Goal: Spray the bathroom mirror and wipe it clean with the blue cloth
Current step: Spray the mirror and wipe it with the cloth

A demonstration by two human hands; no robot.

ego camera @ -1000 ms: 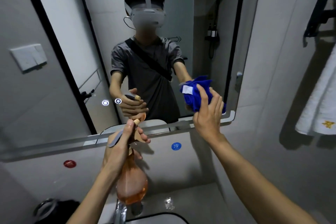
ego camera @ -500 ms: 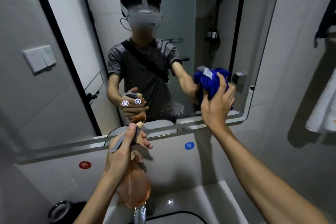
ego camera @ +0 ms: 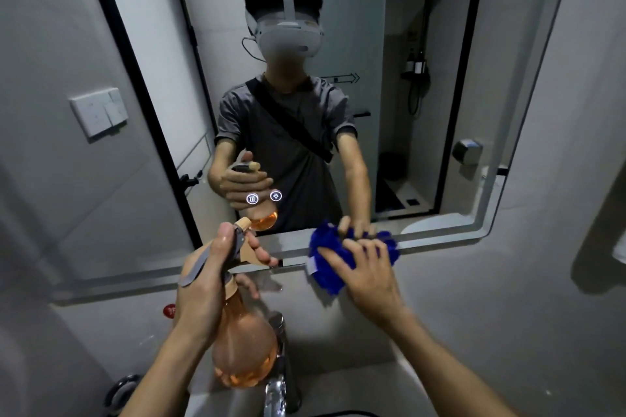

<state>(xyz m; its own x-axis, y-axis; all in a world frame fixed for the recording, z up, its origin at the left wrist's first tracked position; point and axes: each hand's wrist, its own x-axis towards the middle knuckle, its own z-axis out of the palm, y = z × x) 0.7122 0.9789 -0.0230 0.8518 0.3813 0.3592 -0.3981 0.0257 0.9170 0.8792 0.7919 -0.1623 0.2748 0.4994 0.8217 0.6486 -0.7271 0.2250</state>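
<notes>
The right hand [ego camera: 371, 276] presses the blue cloth [ego camera: 327, 267] against the bottom edge of the mirror [ego camera: 423, 162], right of centre. Its fingers spread over the bunched cloth and curl into it, so the cloth sits under the palm and fingertips, bulging out to the left and below the hand. A small white tag shows at the cloth's lower left corner. The cloth lies half on the glass and half on the pale frame strip below it.

The left hand [ego camera: 206, 284] grips the spray bottle [ego camera: 244, 352] by its neck, thumb on top of the grey head, fingers wrapped round the front at the trigger. The bottle hangs upright, its round orange body below the hand and above the tap [ego camera: 281, 379]. The nozzle points at the mirror, close to the glass, left of the cloth. The two hands are near each other but apart, the bottle hand to the left and slightly lower.

Two lit round icons [ego camera: 264, 197] glow in the glass just above the nozzle. A wall switch [ego camera: 98, 112] sits on the wall left of the mirror.
</notes>
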